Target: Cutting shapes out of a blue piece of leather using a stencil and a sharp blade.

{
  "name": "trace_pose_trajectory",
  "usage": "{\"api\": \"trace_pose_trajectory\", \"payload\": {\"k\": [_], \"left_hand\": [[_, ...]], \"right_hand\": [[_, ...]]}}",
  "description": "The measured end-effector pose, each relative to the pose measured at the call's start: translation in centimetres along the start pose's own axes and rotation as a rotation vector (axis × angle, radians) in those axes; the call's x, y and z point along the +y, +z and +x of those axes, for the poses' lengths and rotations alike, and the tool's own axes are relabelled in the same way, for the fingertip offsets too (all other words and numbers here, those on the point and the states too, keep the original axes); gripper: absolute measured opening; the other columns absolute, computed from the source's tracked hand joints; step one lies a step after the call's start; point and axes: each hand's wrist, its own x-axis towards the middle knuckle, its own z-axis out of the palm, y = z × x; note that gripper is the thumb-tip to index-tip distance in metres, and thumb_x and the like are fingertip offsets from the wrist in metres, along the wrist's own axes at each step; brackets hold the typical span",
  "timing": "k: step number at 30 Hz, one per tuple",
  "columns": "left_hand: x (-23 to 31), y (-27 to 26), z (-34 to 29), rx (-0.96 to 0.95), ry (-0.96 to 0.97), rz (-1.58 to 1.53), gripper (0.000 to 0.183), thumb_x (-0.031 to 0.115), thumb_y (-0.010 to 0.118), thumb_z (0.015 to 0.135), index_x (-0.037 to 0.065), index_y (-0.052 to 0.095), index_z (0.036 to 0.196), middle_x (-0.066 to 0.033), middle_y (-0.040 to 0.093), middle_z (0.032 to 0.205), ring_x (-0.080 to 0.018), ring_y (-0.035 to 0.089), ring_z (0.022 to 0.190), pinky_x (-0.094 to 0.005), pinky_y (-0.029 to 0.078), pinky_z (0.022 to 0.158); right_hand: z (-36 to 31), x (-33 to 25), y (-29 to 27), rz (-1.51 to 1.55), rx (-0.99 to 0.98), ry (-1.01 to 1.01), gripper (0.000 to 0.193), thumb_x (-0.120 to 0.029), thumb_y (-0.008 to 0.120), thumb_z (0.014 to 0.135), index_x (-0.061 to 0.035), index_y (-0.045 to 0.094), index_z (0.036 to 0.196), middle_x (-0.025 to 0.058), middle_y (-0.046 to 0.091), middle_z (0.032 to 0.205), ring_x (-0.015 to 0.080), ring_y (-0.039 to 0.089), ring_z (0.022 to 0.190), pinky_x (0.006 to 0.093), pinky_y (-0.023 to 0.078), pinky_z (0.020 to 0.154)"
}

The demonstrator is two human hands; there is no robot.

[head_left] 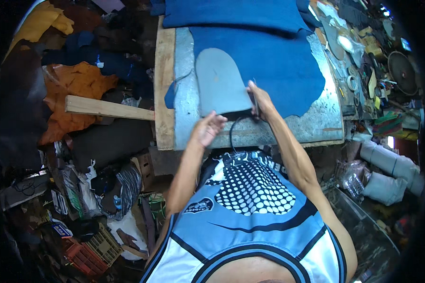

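A grey rounded pattern piece (220, 82) lies on a blue sheet of leather (278, 61) spread over a grey metal-topped bench (316, 123). My left hand (208, 128) rests with fingers spread at the pattern's lower left corner, pressing it down. My right hand (260, 98) is at the pattern's right edge, closed around a thin cutting tool (255, 101) whose tip meets the leather. A narrow dark cut strip (232, 132) curls off the bench edge below my hands.
A wooden plank (164, 85) edges the bench's left side and a wooden beam (106, 108) sticks out to the left. Orange (75, 89) and dark hides pile at left. Tools and scraps crowd the right side (363, 61). Crates and bags lie on the floor.
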Motion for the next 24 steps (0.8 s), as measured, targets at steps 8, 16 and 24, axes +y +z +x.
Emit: {"api": "trace_pose_trajectory", "payload": {"k": [8, 16, 24], "left_hand": [[-1.4, -0.2, -1.6, 0.132, -0.167, 0.337, 0.04, 0.037, 0.061, 0.1, 0.0, 0.061, 0.116, -0.0042, 0.063, 0.066, -0.0168, 0.064, 0.06, -0.0308, 0.052, 0.057], [-1.5, -0.7, -2.2, 0.084, 0.004, 0.509, 0.041, 0.047, 0.06, 0.099, 0.006, 0.059, 0.1, 0.0085, 0.034, 0.05, -0.0055, 0.034, 0.04, -0.025, 0.037, 0.042], [2.1, 1.9, 0.4, 0.35, 0.855, 1.319, 0.031, 0.031, 0.073, 0.089, 0.001, 0.067, 0.095, -0.0104, 0.064, 0.079, -0.0225, 0.064, 0.077, -0.0363, 0.051, 0.072]], "right_hand": [[-5.2, 3.8, -0.5, 0.007, 0.094, -0.029, 0.024, -0.017, 0.069, 0.091, -0.0001, 0.061, 0.105, 0.0013, 0.055, 0.064, 0.0108, 0.05, 0.043, 0.0263, 0.041, 0.038], [-4.0, 2.4, -3.1, -0.35, 0.168, -0.117, 0.011, -0.014, 0.061, 0.089, -0.0042, 0.064, 0.093, 0.0038, 0.066, 0.07, 0.0096, 0.054, 0.05, 0.0255, 0.04, 0.043], [-4.8, 1.2, -1.5, 0.029, 0.246, -0.024, 0.018, -0.022, 0.069, 0.092, -0.0074, 0.063, 0.1, 0.0003, 0.058, 0.071, 0.0099, 0.052, 0.05, 0.0254, 0.043, 0.044]]}}
